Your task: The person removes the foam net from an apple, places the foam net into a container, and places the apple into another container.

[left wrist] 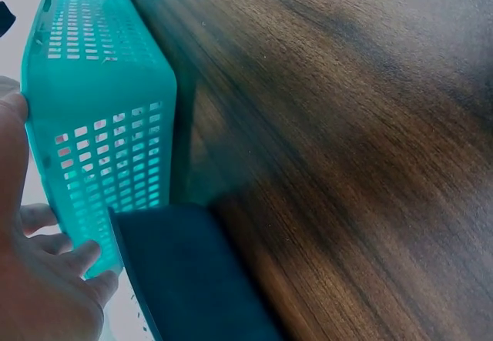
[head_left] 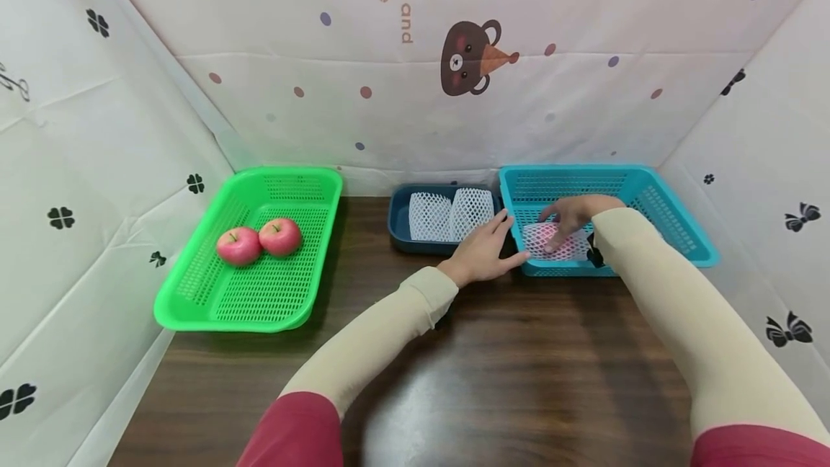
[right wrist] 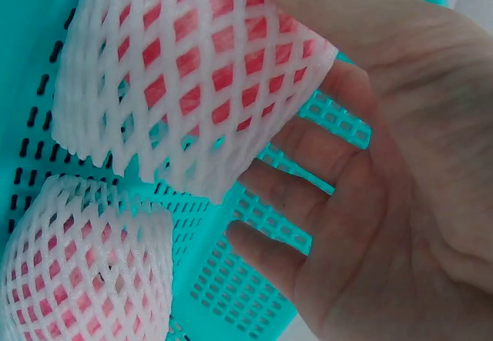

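In the head view, my right hand reaches down into the blue basket. It grips an apple in a white foam net, with red skin showing through the mesh. A second netted apple lies beside it in the basket, seen in the right wrist view. My left hand rests at the basket's left rim, fingers fairly straight, thumb near the front corner. Just left of that hand, a dark blue tray holds white foam nets.
A green basket on the left holds two bare apples side by side. All the containers stand on a dark wooden table. Printed cloth hangs behind and at both sides.
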{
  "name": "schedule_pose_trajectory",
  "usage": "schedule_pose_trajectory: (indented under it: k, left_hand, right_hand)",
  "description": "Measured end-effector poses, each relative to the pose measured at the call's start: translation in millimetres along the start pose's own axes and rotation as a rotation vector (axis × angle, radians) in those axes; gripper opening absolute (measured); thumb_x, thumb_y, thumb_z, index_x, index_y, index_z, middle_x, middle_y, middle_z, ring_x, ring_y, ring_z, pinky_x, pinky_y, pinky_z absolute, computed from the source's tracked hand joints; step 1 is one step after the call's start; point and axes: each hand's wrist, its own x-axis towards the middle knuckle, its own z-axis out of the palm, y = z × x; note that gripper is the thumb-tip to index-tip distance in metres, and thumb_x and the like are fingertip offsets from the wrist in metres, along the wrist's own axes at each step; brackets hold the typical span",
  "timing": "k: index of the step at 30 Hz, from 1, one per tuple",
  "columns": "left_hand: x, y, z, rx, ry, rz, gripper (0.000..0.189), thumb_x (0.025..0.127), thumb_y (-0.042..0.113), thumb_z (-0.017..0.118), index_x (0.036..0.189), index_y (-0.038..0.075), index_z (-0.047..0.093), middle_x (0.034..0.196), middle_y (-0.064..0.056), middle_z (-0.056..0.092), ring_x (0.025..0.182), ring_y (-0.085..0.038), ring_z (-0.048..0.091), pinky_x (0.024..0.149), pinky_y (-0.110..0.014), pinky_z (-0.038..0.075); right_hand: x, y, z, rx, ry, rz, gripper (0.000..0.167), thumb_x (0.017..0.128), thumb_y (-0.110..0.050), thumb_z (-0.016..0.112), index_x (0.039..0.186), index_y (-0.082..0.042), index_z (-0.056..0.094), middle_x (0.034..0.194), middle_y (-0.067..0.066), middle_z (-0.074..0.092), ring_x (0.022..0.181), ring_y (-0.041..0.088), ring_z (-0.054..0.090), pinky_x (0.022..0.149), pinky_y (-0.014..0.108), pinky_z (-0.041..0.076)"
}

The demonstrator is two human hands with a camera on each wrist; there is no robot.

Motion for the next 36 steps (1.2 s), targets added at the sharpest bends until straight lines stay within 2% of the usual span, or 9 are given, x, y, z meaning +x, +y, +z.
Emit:
schedule_pose_trajectory:
  k: [13, 22, 30, 36]
  left_hand:
    - [4.4, 0.4, 1.5, 0.028, -0.002, 0.009, 0.083, 0.103, 0.061, 0.047, 0.164, 0.01, 0.021, 0.172, -0.008, 0.011, 0.155, -0.022, 0.024, 0.123, -0.037, 0.026]
    - [2.7, -0.7, 0.7, 0.023, -0.019, -0.007, 0.084, 0.103, 0.062, 0.046, 0.164, 0.011, 0.02, 0.172, -0.007, 0.009, 0.154, -0.022, 0.025, 0.123, -0.037, 0.027]
    - [2.6, -0.1, 0.6, 0.007, -0.018, 0.011, 0.083, 0.104, 0.06, 0.045, 0.164, 0.008, 0.021, 0.172, -0.009, 0.009, 0.154, -0.024, 0.025, 0.122, -0.037, 0.027]
    - [3.6, 0.0, 2.0, 0.014, -0.016, 0.005, 0.084, 0.103, 0.061, 0.045, 0.164, 0.008, 0.021, 0.172, -0.009, 0.009, 0.154, -0.024, 0.026, 0.122, -0.037, 0.028]
  right_hand:
    - [6.3, 6.2, 0.2, -0.023, -0.026, 0.047, 0.117, 0.071, -0.071, 0.08, 0.157, -0.004, 0.037, 0.158, 0.038, 0.025, 0.142, 0.062, 0.022, 0.103, 0.077, 0.034]
    - [7.3, 4.7, -1.0, -0.029, -0.046, 0.084, 0.12, 0.07, -0.074, 0.08, 0.157, -0.004, 0.036, 0.158, 0.038, 0.024, 0.141, 0.063, 0.022, 0.101, 0.077, 0.036]
    - [9.9, 6.2, 0.7, -0.034, -0.037, 0.103, 0.122, 0.068, -0.075, 0.081, 0.158, -0.005, 0.037, 0.16, 0.038, 0.018, 0.142, 0.063, 0.018, 0.103, 0.077, 0.033]
    - [11.5, 7.1, 0.8, -0.058, -0.041, 0.084, 0.126, 0.065, -0.075, 0.082, 0.158, -0.004, 0.037, 0.16, 0.039, 0.018, 0.143, 0.062, 0.02, 0.103, 0.074, 0.035]
